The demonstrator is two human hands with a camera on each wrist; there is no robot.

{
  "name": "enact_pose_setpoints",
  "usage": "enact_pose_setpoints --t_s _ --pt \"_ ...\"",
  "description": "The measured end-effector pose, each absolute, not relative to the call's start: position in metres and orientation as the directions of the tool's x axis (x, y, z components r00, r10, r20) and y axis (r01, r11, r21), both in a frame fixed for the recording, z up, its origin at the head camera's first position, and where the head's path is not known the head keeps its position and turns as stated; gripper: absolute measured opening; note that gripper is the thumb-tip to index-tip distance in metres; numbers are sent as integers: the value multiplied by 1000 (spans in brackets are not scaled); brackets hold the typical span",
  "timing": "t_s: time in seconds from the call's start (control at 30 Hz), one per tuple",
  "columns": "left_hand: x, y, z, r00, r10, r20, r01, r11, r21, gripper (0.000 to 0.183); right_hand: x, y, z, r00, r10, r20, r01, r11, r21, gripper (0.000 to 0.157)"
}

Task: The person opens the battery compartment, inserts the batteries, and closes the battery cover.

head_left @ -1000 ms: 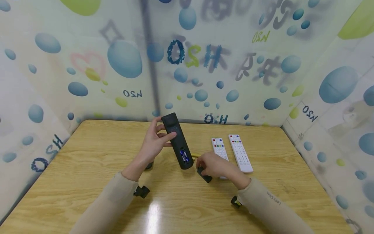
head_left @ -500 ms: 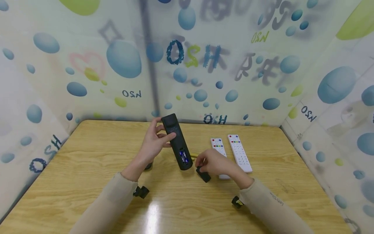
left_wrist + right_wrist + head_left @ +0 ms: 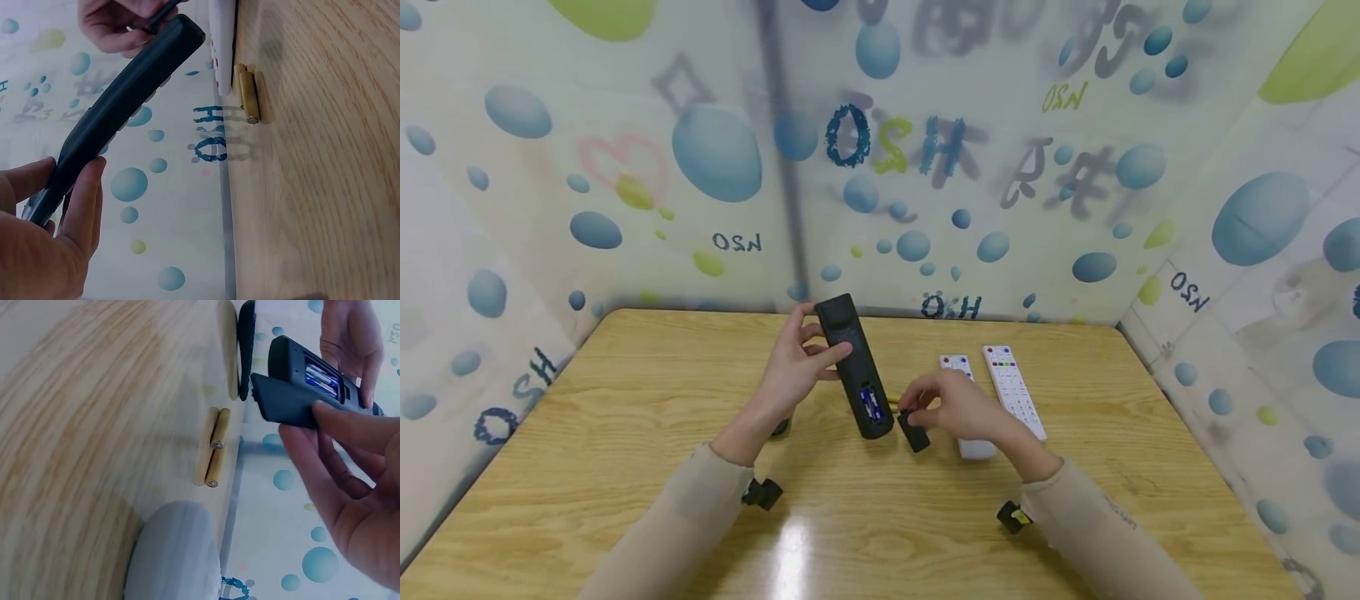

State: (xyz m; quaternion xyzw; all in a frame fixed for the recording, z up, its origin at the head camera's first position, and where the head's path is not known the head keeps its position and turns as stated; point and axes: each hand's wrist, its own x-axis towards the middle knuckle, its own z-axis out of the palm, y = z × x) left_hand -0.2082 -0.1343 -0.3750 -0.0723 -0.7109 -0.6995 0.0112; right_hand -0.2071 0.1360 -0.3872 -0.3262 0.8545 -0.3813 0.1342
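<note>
My left hand [image 3: 792,362] grips a black remote control [image 3: 852,360] near its upper end, its back turned toward the head camera. In its lower part the battery compartment is uncovered, showing blue batteries [image 3: 322,381] inside. Just right of that end, my right hand [image 3: 961,406] pinches the black battery cover [image 3: 915,434] between thumb and fingers. In the right wrist view the cover [image 3: 284,403] overlaps the remote's end, beside the compartment. The left wrist view shows the remote [image 3: 119,100] from its edge, raised above the table.
Two white remote controls [image 3: 1017,389] lie on the wooden table [image 3: 662,375], one partly hidden by my right hand. Gold batteries [image 3: 215,450] lie behind the held remote. A dark object [image 3: 781,427] sits partly hidden under my left wrist. A patterned wall [image 3: 887,225] stands behind.
My right hand has moved slightly up with the battery cover, which now hangs more upright and closer to the remote. The left hand and remote have stayed nearly still.
</note>
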Motion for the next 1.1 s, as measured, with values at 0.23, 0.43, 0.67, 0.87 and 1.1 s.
enact_pose_setpoints --t_s 0.23,0.43,0.67,0.87,1.1 --pt "-210 -133 -376 -988 92 122 124 11 992 69 -205 133 -380 -773 -628 91 -424 403 -811 16" --pt "-210 -132 -376 -986 107 129 131 8 991 66 -204 130 -377 -791 -592 152 -418 342 -841 15" --pt "-210 -130 -375 -986 130 109 109 -3 994 67 -201 126 -375 -789 -583 197 -417 271 -868 16" --pt "-209 -130 -374 -984 143 107 107 -11 994 67 -199 122 -374 -776 -585 235 -444 243 -862 15" --pt "-208 -129 -374 -982 153 109 109 -9 994 66 -198 120 -375 -750 -616 241 -461 225 -859 16"
